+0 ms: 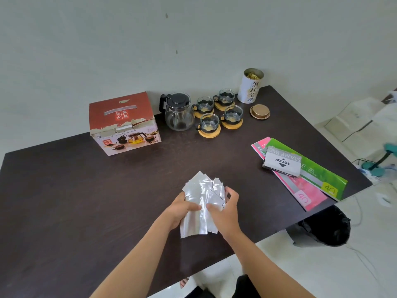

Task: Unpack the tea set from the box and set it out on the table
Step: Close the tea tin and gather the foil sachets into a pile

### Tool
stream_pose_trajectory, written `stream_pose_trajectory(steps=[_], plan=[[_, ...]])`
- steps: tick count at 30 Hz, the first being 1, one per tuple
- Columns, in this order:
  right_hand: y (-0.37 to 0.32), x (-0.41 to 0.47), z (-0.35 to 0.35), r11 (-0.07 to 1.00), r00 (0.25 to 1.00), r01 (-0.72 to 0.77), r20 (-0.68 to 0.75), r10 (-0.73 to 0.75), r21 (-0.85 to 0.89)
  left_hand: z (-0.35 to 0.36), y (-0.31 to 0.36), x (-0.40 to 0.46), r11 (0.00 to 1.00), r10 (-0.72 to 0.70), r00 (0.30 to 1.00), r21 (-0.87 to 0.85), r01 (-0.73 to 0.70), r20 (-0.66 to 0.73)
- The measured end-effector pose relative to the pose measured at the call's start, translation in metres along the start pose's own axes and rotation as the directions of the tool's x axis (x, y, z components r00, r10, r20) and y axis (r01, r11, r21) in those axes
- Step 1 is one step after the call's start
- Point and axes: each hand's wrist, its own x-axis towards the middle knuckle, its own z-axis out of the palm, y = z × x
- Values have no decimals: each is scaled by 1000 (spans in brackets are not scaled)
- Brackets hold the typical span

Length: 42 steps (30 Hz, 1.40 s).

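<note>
Left hand (182, 208) and right hand (225, 209) clamped on shiny silver foil sachets (202, 201), fanned above dark desk (86, 190) (likely sorting).

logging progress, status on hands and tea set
Both hands, left and right, grip silver packets. Teapot and four cups out beside closed box. Nothing in the way.

Two bare forearms, no sleeves, no watch or rings on left hand (182, 208) or right hand (225, 209).
</note>
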Motion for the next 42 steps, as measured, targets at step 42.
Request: stream_pose_trajectory(steps=[42], plan=[[129,60,-516,783,642,-408,-461,612,470,563,-12,173,737,-249,940,675,27,235]])
